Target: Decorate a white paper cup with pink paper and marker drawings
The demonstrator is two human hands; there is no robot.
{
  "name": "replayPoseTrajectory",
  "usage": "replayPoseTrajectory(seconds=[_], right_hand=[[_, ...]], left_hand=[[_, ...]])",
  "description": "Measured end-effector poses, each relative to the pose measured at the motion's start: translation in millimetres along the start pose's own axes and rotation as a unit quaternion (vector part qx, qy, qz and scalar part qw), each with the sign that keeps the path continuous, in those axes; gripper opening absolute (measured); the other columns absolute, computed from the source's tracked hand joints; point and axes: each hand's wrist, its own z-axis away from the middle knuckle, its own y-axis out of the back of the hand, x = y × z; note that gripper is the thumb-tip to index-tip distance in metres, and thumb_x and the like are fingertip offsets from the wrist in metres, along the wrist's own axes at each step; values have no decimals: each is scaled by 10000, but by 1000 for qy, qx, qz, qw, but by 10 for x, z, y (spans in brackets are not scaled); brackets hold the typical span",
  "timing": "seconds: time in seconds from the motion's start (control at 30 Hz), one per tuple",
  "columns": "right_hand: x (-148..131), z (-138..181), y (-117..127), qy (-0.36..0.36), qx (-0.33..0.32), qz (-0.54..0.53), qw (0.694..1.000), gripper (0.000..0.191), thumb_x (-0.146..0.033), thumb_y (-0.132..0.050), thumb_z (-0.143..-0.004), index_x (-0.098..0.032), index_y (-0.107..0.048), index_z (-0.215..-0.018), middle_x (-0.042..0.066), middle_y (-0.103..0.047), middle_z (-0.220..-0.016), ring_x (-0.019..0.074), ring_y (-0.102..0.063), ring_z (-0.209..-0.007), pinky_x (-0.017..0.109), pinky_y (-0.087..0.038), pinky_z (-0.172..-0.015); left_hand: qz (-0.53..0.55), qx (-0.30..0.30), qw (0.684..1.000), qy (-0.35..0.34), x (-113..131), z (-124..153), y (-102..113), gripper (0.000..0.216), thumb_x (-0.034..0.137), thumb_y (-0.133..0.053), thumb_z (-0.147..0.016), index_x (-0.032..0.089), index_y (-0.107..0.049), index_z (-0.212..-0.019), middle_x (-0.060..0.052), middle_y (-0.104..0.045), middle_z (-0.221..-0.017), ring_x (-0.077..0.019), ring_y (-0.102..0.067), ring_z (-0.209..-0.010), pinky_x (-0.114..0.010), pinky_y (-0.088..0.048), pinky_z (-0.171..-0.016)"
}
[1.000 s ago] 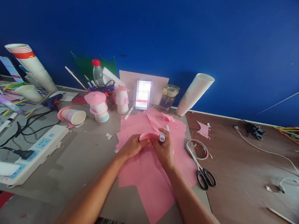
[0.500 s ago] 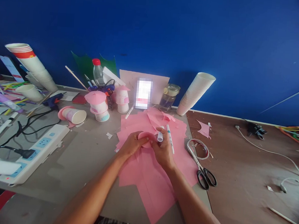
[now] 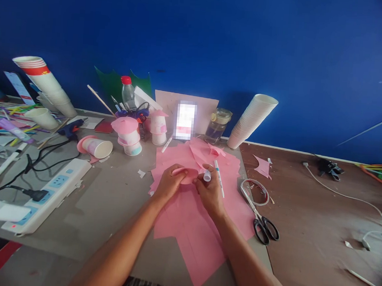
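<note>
My left hand (image 3: 169, 185) is closed on the edge of a rounded piece of pink paper (image 3: 188, 176), with the thumb on top. From the other side my right hand (image 3: 211, 190) has its fingers closed around a short white tube that looks like a glue stick (image 3: 207, 175). Its thumb and fingertips are at the paper's right edge. Both hands are over overlapping pink sheets (image 3: 200, 244) on the grey mat. A white marker (image 3: 219, 177) lies just beyond my right hand. Fingers hide much of the tube.
Scissors (image 3: 263, 226) and a tape roll (image 3: 262, 193) lie right of the sheets. Pink-roofed paper cups (image 3: 126, 136), a lit phone (image 3: 185, 121), a jar (image 3: 217, 125) and a cup stack (image 3: 251, 121) stand behind. A power strip (image 3: 48, 196) lies left.
The view has shifted slightly. The rounded pink paper now lies flatter and shows more of its face, and my right fingertips have drawn to its right edge.
</note>
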Motion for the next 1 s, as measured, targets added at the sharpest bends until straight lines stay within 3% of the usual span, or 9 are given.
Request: replayPoseTrajectory(seconds=[0.13,0.27,0.47,0.63,0.77,0.83,0.9,1.0], right_hand=[[-1,-4,-12,7,16,-7,1000,436,-227,-613,-709,-235,-460,-1117,-84,-516,-635,126,-490,-534,251,-421,-515],[21,-6,2,33,30,-15,999,387,-280,-572,-792,-233,-430,-1150,-57,-575,-676,130,-499,-527,260,-414,-509],[80,10,24,117,68,39,990,314,-297,-521,-877,-226,-437,-1171,-26,-612,-714,144,-546,-595,274,-436,-564],[99,55,19,170,37,66,983,356,-268,-545,-876,-229,-441,-1214,13,-636,-807,170,-596,-725,303,-474,-650],[99,44,18,180,63,59,980,424,-190,-522,-866,-244,-395,-1266,66,-672,-1009,173,-626,-791,304,-491,-647],[98,25,25,211,69,71,972,455,-126,-496,-853,-251,-390,-1277,107,-645,-1178,205,-644,-985,365,-520,-766],[87,12,37,267,61,97,957,497,-67,-468,-833,-251,-394,-1289,129,-584,-1312,239,-557,-1228,470,-477,-950],[43,16,61,345,25,140,928,591,3,-442,-787,-253,-385,-1316,135,-529,-1399,254,-468,-1344,545,-415,-1043]], left_hand=[[19,-7,1000,8,15,16,-7,162,325,-628,-735,165,-643,-750,3,-582,-715,-136,-503,-691,-232,-376,-601],[51,5,998,44,6,23,6,218,372,-641,-740,155,-644,-763,-7,-576,-710,-133,-507,-651,-241,-390,-570],[213,25,970,116,-30,-13,-1,360,388,-767,-633,175,-479,-591,65,-400,-550,-70,-377,-496,-271,-453,-589],[249,-47,954,163,-9,-2,-10,419,375,-806,-602,179,-441,-537,74,-377,-473,-67,-377,-461,-262,-446,-551],[242,-114,944,193,6,26,15,432,382,-774,-657,181,-421,-509,76,-372,-407,-41,-301,-398,-247,-444,-524],[241,-140,939,204,19,39,23,432,380,-771,-659,182,-418,-509,83,-358,-391,-34,-280,-386,-241,-448,-516],[230,-162,935,218,34,53,26,430,387,-776,-652,182,-423,-515,91,-341,-384,-30,-270,-382,-245,-461,-517],[204,-195,931,233,51,72,33,412,402,-784,-643,178,-455,-538,98,-344,-389,-26,-249,-377,-261,-480,-520]])
